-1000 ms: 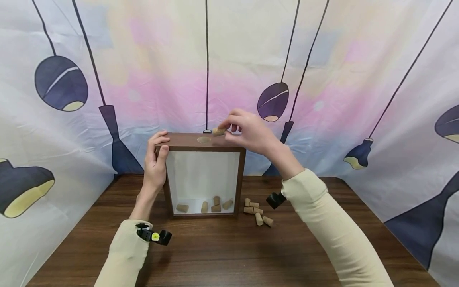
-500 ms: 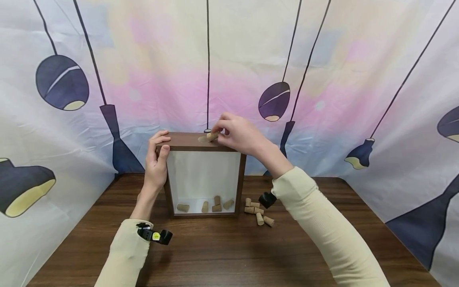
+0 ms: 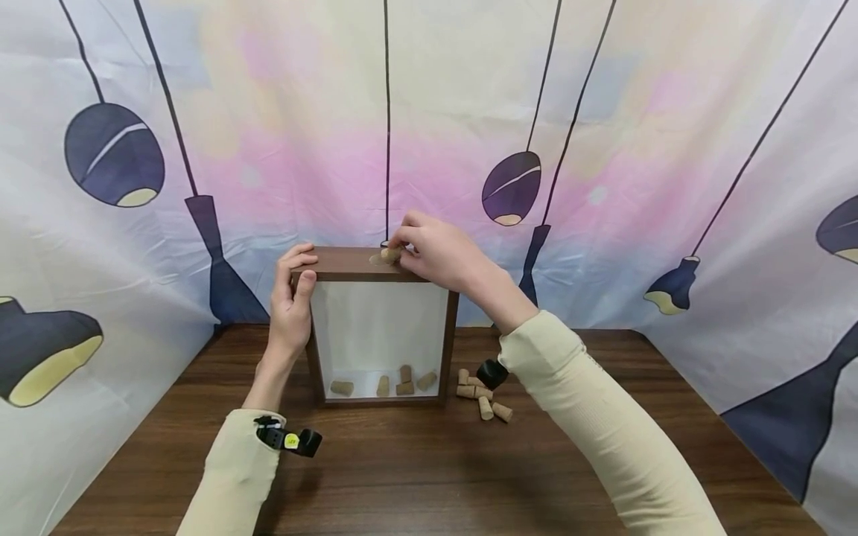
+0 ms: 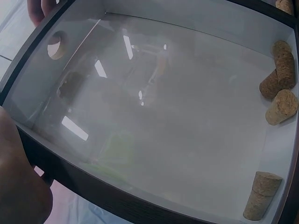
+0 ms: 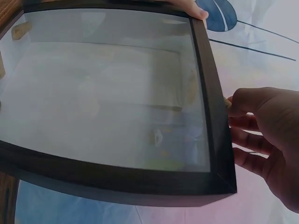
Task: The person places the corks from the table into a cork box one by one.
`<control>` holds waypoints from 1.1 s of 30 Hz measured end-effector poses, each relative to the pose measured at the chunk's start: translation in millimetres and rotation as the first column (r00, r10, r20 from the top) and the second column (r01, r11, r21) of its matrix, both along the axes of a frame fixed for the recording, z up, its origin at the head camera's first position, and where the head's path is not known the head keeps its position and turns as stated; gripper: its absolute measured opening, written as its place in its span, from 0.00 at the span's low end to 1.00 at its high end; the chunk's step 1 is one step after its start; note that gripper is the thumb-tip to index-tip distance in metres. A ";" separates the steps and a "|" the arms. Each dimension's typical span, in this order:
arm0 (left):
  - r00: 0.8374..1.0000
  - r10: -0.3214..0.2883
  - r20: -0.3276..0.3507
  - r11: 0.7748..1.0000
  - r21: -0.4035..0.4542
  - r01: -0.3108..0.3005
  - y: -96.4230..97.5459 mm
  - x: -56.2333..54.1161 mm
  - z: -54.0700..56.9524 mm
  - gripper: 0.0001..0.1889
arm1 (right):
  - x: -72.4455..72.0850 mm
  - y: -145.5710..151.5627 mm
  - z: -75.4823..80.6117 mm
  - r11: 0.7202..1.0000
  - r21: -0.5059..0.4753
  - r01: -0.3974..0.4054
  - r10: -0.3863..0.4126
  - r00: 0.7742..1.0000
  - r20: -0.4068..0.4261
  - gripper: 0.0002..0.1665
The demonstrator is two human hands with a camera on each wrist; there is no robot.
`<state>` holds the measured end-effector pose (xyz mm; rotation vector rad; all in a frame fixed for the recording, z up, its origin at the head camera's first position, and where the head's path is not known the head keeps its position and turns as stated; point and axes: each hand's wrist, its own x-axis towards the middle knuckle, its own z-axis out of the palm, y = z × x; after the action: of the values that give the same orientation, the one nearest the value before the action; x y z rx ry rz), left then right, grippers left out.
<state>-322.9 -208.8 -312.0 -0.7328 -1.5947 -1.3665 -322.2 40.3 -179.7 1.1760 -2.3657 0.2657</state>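
Observation:
A wooden shadow box (image 3: 348, 277) with a clear front stands upright on the table, a round hole in its top face. My left hand (image 3: 291, 309) grips its upper left corner, thumb on the front edge and fingers over the top. Between thumb and fingers my right hand (image 3: 439, 251) pinches a cork (image 3: 389, 254), tilted at the hole's right side. How far the cork enters the hole cannot be told. Through the left wrist view the hole (image 4: 56, 45) shows from inside. Several corks (image 3: 342, 388) lie on the box floor, among them a tilted cork (image 4: 281, 107) in that view.
Several loose corks (image 3: 485, 408) lie on the wooden table (image 3: 402, 469) just right of the box. Behind it hangs a patterned cloth (image 3: 302, 149) with printed lamps. Each sleeve carries a small black wrist camera (image 3: 492, 374).
My right hand has moved left and slightly down along the box top, bringing its cork from beside the hole to the hole. The left hand keeps its grip on the corner.

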 end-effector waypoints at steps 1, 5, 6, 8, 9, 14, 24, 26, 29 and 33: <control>1.000 -0.001 -0.001 1.000 0.000 0.001 0.6 0.9 0.8 0.19 | 0.2 -1.5 -0.6 1.000 0.007 0.003 -0.003 1.000 0.004 0.12; 1.000 0.007 -0.002 1.000 -0.006 -0.007 1.3 0.9 1.2 0.19 | 0.4 -6.1 -3.4 1.000 0.024 0.016 -0.016 1.000 0.011 0.14; 1.000 0.009 -0.003 1.000 -0.007 -0.009 0.9 -0.3 0.5 0.19 | 0.4 -6.7 -4.2 1.000 0.025 0.019 -0.019 1.000 0.012 0.14; 1.000 0.008 -0.002 1.000 -0.006 -0.008 0.4 -2.1 -0.6 0.18 | 0.3 -6.9 -5.4 1.000 0.019 0.023 -0.023 1.000 0.009 0.14; 1.000 0.006 -0.001 1.000 -0.006 -0.006 0.0 -3.1 -1.1 0.18 | 0.2 -6.7 -6.0 1.000 0.012 0.022 -0.022 1.000 0.005 0.14; 1.000 -0.011 0.005 1.000 0.010 0.011 -0.9 -4.4 -2.2 0.20 | -1.9 -3.4 -9.3 1.000 -0.016 -0.009 0.008 1.000 -0.029 0.14; 1.000 -0.023 0.015 0.999 0.034 0.023 -1.5 -3.8 -4.3 0.21 | -4.0 14.7 -17.1 0.998 -0.064 -0.024 0.023 1.000 -0.013 0.12; 1.000 -0.023 0.016 0.999 0.037 0.023 -1.6 -4.0 -4.5 0.21 | -4.0 21.0 -19.2 0.996 -0.084 -0.028 0.027 1.000 -0.012 0.12; 1.000 -0.025 0.016 0.999 0.039 0.025 -2.0 -4.7 -4.5 0.20 | -3.6 31.8 -22.1 0.991 -0.128 -0.033 0.032 0.999 -0.007 0.11; 1.000 -0.025 0.013 0.999 0.041 0.024 -2.3 -5.7 -4.1 0.19 | -3.6 48.3 -26.2 0.974 -0.218 -0.057 0.054 0.998 -0.021 0.11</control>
<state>-328.6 -211.1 -316.2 -0.7223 -1.5691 -1.4204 -325.8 88.6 -205.9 1.1348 -2.2262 0.5209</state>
